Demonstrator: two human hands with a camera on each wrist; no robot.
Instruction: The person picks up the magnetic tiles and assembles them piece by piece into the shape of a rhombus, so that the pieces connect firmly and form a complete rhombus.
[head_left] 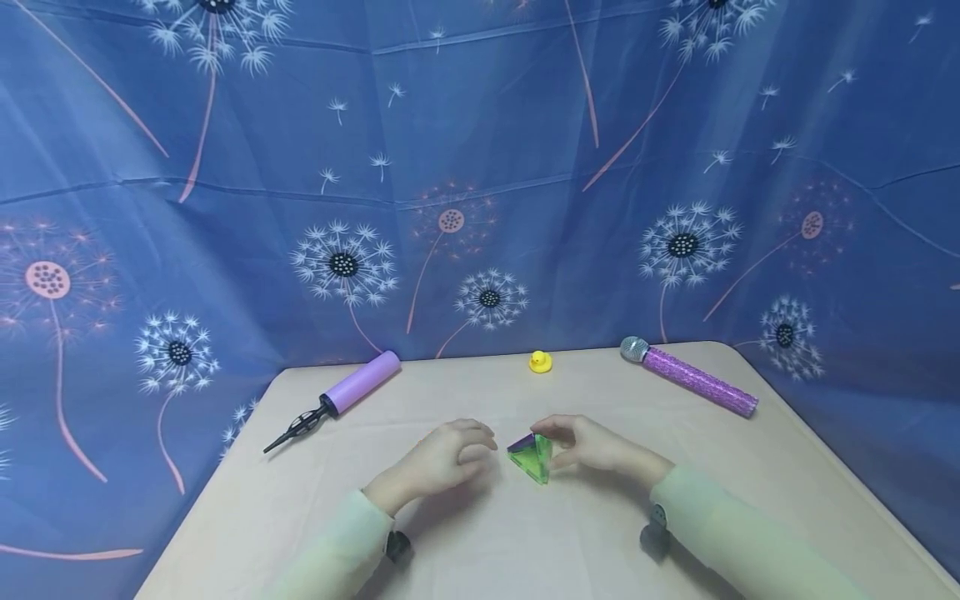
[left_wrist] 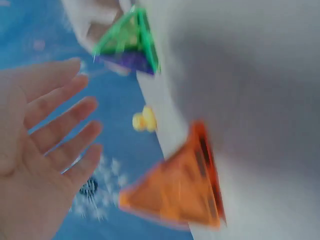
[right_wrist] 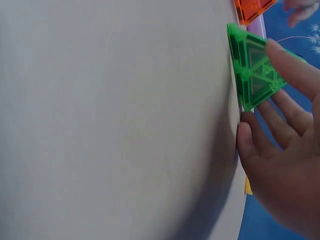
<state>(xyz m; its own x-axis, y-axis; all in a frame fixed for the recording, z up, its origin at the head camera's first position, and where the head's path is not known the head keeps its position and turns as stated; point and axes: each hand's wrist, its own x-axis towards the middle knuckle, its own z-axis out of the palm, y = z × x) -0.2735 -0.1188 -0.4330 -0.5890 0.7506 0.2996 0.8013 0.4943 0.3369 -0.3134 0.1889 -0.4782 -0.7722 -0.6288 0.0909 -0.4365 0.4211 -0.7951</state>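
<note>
A translucent pyramid of magnetic tiles (head_left: 532, 457), green with a purple side, is between the two hands. My right hand (head_left: 592, 443) pinches it, the thumb on one face and the fingers around the far side. In the left wrist view, a similar orange pyramid (left_wrist: 175, 187) appears blurred beside my left hand (left_wrist: 45, 135). That hand's fingers are spread and relaxed, apart from the orange piece. The left hand hides the orange pyramid in the head view, while part of it shows at the top of the right wrist view.
A purple balloon pump (head_left: 363, 383) with a black nozzle lies at the back left. The yellow rubber duck (head_left: 540, 362) sits at the back edge, and a glittery purple microphone (head_left: 697, 380) lies back right. Behind the cream-covered table (head_left: 585, 542) hangs a blue dandelion-print cloth (head_left: 525, 167).
</note>
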